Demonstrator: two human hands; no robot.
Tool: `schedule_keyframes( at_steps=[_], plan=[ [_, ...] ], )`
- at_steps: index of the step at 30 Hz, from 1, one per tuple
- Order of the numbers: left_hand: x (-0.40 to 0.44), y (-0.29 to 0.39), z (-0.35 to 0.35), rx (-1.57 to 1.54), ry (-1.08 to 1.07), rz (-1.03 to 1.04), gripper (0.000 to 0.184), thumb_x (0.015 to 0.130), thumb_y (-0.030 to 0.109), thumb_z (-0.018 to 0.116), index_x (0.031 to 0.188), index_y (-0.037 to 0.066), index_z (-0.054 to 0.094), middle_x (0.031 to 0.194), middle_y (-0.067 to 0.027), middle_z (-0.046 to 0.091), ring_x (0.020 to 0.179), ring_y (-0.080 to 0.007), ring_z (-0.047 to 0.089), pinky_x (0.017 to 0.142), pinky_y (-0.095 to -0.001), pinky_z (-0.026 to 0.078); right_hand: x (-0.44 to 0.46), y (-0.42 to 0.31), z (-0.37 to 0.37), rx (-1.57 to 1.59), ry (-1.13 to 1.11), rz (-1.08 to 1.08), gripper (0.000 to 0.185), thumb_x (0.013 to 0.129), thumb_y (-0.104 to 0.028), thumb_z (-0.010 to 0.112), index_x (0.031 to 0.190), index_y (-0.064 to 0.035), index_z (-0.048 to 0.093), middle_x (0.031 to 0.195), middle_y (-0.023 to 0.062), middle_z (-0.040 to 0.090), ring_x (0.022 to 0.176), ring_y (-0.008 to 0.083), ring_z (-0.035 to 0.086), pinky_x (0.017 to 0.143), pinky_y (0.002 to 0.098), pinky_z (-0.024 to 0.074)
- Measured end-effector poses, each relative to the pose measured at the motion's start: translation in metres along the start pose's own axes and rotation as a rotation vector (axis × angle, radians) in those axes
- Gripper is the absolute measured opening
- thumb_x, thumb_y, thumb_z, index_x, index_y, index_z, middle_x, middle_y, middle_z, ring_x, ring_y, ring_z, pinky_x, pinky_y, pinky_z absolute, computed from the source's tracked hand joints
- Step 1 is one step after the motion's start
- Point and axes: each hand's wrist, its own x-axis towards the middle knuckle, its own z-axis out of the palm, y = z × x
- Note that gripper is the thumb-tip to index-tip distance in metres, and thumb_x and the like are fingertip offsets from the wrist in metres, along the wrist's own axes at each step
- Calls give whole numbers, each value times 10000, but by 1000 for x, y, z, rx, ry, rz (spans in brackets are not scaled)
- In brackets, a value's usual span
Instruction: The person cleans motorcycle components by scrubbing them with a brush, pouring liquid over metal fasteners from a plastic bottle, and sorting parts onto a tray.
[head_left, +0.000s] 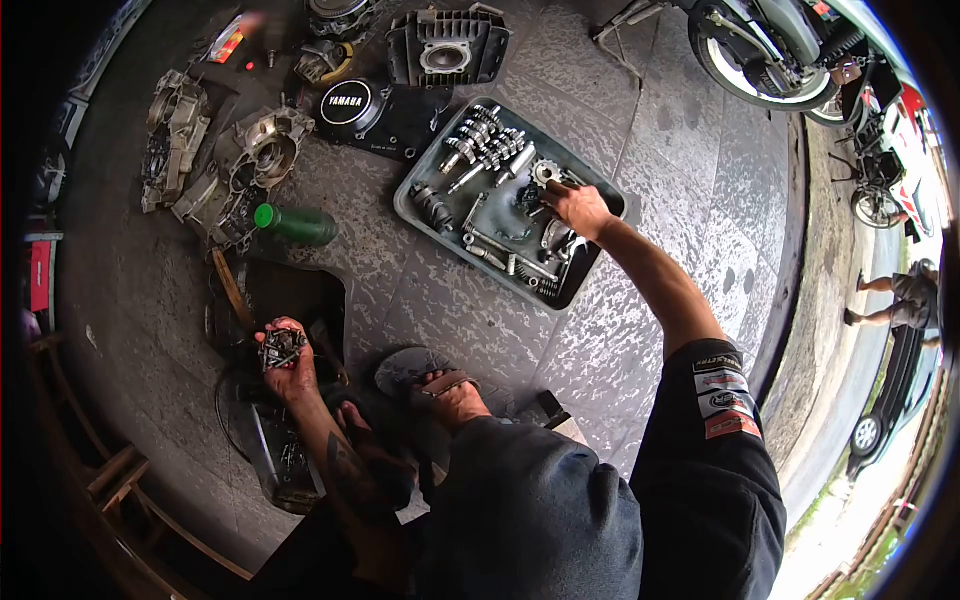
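My left hand is cupped palm up at the lower left, holding a handful of small bolts. My right hand reaches into a dark tray, its fingers bent down among the metal parts beside a toothed gear. What those fingertips pinch, if anything, is hidden. Gear shafts lie at the tray's far left, and a dark grooved drum sits along its left side. Rods, springs and other small parts fill the near side.
A green bottle lies near engine case halves. A YAMAHA cover and finned cylinder sit beyond the tray. Another black tray with small parts is under my left arm. A motorcycle stands at upper right; a person is outside.
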Motion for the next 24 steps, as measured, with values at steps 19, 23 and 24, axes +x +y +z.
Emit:
schedule_keyframes(
  at_steps=[19, 23, 24],
  plan=[
    [15, -65, -13, 75, 26, -98, 128, 824, 123, 569, 858, 0, 558, 857, -83, 543, 868, -217, 501, 815, -357, 430, -26, 20, -6, 21, 224, 662, 168, 773, -186, 561, 915, -98, 569, 972, 101, 553, 781, 333, 630, 635, 450, 509],
    [20, -95, -19, 135, 45, -88, 136, 806, 128, 589, 872, 9, 593, 900, -90, 567, 908, -222, 501, 833, -365, 433, -22, -5, 3, 248, 426, 549, 348, 742, -187, 650, 1060, -120, 526, 1053, 94, 538, 925, 310, 587, 742, 402, 493],
    [22, -101, -23, 145, 52, -117, 138, 803, 131, 593, 874, 12, 599, 911, -92, 571, 915, -225, 502, 837, -367, 433, -22, -12, 11, 254, 436, 389, 395, 743, -210, 659, 1102, -127, 517, 1081, 96, 530, 971, 305, 570, 767, 396, 487]
  ],
)
